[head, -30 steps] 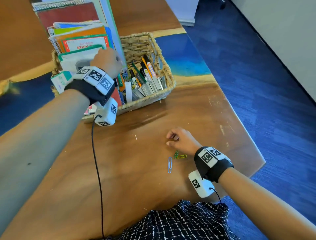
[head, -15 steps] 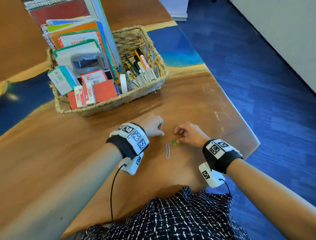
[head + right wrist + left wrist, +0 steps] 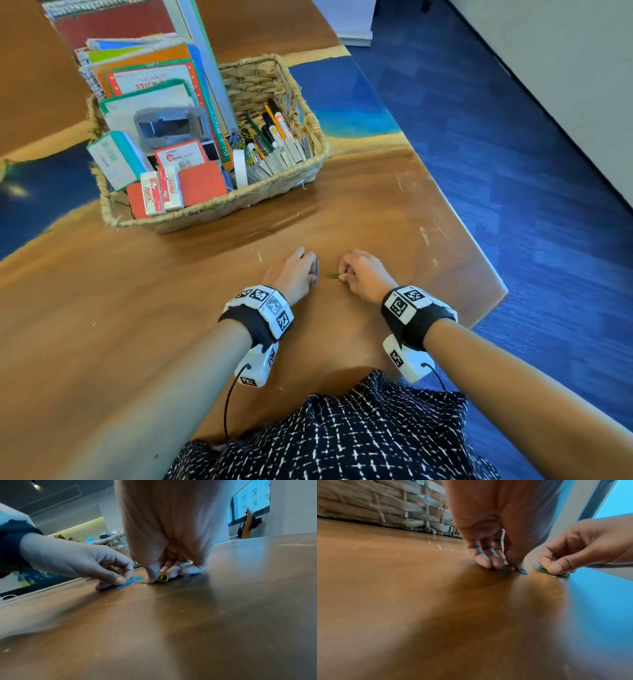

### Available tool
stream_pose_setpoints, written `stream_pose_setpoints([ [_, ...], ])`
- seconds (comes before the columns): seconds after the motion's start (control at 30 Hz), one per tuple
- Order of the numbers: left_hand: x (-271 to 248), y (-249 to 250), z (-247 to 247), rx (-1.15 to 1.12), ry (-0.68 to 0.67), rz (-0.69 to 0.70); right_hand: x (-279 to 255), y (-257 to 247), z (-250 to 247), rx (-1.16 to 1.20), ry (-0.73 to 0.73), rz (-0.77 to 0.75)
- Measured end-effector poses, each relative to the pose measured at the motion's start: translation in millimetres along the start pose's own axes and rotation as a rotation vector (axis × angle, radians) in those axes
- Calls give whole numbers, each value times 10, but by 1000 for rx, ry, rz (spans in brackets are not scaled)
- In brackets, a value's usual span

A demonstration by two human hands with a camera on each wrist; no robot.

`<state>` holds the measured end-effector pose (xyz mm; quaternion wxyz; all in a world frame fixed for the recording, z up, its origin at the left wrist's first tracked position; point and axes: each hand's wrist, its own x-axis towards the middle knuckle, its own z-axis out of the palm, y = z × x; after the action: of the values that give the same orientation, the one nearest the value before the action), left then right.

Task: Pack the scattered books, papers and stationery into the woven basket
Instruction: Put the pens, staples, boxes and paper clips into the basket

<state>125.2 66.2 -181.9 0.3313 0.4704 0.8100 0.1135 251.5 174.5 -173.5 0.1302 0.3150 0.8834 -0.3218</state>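
Both hands are picking the last loose clips off the wooden table [image 3: 120, 325].
The left hand [image 3: 294, 274] is pinching the slim blue paper clip [image 3: 128, 583]; the right hand [image 3: 364, 275] is pinching the green paper clip [image 3: 539, 568] and yellow paper clip [image 3: 163, 577] just beside it. Tilting each clip onto its edge should ease lifting; the woven basket [image 3: 205, 209] is waiting at the far left.

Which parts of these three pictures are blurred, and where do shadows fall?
Head view: mostly sharp. Left wrist view: the near table is smeared; a shadow lies under the left hand. Right wrist view: foreground soft, blue paper clip fairly clear, shadow under the right hand.
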Motion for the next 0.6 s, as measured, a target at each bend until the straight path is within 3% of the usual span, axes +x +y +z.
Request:
stream_pose_setpoints([
  [0.3, 127, -31, -225, 29, 169, -174, 346, -196, -213, 51, -35, 66],
  [0.6, 171, -52, -255, 195, 57, -39, 388, -261, -242, 66, -29, 96],
])
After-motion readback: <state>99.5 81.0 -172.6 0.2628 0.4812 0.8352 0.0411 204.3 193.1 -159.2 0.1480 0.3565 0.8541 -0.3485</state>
